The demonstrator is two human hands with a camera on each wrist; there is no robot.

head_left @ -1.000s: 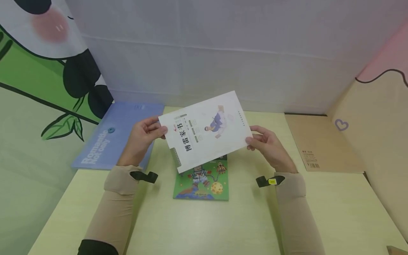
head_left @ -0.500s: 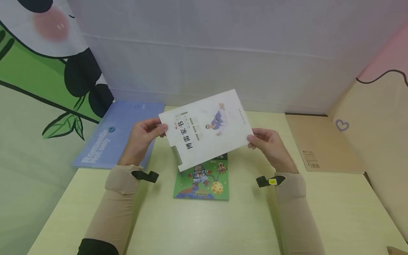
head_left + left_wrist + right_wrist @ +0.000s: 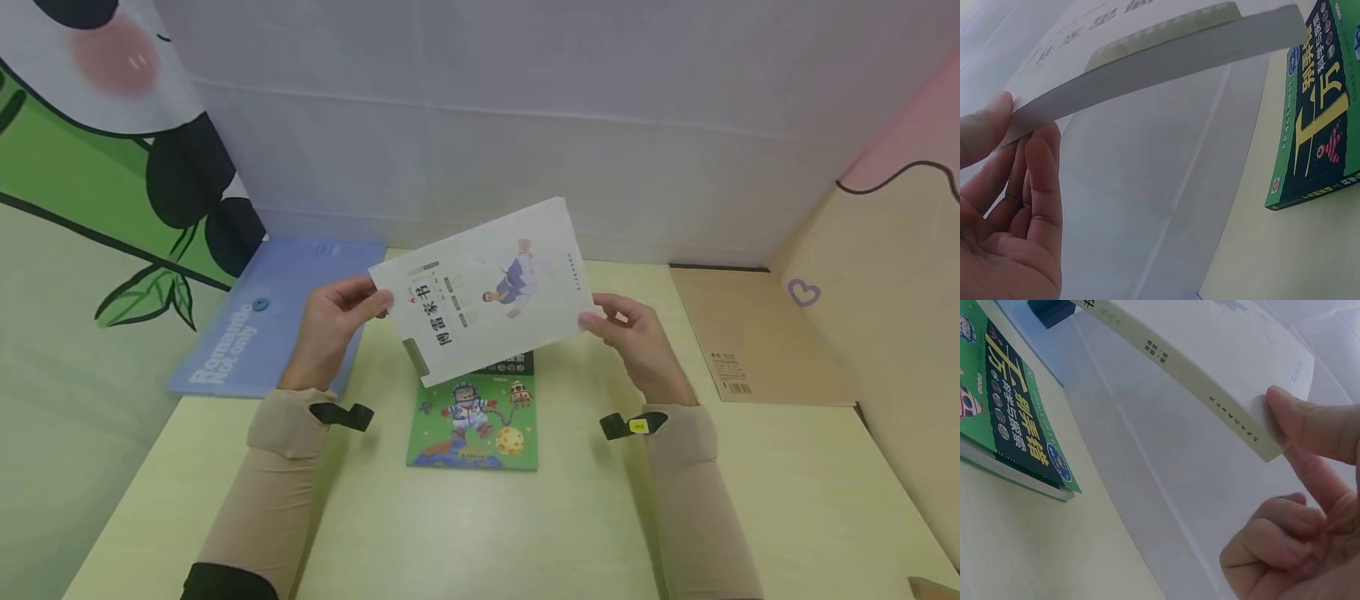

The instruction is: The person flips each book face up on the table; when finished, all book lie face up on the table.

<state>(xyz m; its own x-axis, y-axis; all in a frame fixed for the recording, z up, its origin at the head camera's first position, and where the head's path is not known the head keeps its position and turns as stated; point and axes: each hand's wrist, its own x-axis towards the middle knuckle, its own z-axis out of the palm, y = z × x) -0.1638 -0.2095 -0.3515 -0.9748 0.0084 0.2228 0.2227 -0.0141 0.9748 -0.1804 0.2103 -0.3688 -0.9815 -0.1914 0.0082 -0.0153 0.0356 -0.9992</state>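
A white paperback book (image 3: 480,292) with a purple figure on its cover is held up in the air, turned sideways and tilted. My left hand (image 3: 333,329) pinches its left end between thumb and fingers. At the opposite end my right hand (image 3: 633,342) grips a corner, thumb on the cover. The right wrist view shows the pale spine (image 3: 1210,394) with small print; the left wrist view shows the page edges. Below and behind it lies a green book (image 3: 472,425) with a cartoon astronaut, flat on the table, its upper part hidden by the white book.
On the left lies a blue folder (image 3: 292,300) with white lettering and a button. A brown kraft-covered notebook (image 3: 757,333) lies on the right. A pale cloth wall (image 3: 480,125) rises behind the table (image 3: 480,533). A brown corner (image 3: 930,587) shows at bottom right.
The white book has risen slightly and tipped back, uncovering more of the green book's dark title band. Both hands keep their grip; the green book stays where it was.
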